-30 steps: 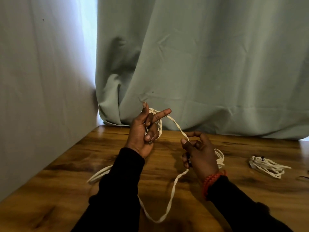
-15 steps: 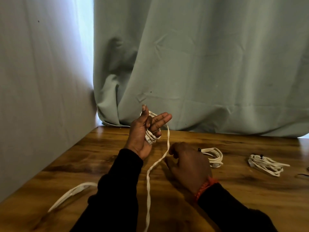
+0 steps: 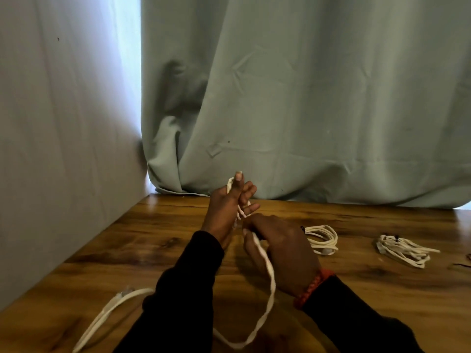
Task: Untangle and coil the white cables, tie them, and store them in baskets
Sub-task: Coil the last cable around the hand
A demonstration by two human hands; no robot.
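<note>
**Winding the white cable round the left hand**

The left hand [image 3: 230,207] is standing upright with its fingers curled over the turns of the white cable [image 3: 270,281] wrapped round it. The right hand [image 3: 279,247] is sitting just beside it, almost touching, pinching the flat strand at the fingertips and feeding it toward the coil.

To do this well, I judge the right hand should be keeping light, even tension and letting the flat strand run untwisted, laying each turn next to the last one.

From the right hand the slack is dropping toward the body, looping low, then passing under the left sleeve; its plug end [image 3: 122,295] is lying left of the arms on the wooden table [image 3: 382,296]. Two tied bundles [image 3: 322,238] [image 3: 402,250] are lying to the right of the right hand.

The turn count is hidden by the fingers, the plug is blurred, and no basket is showing.
</note>
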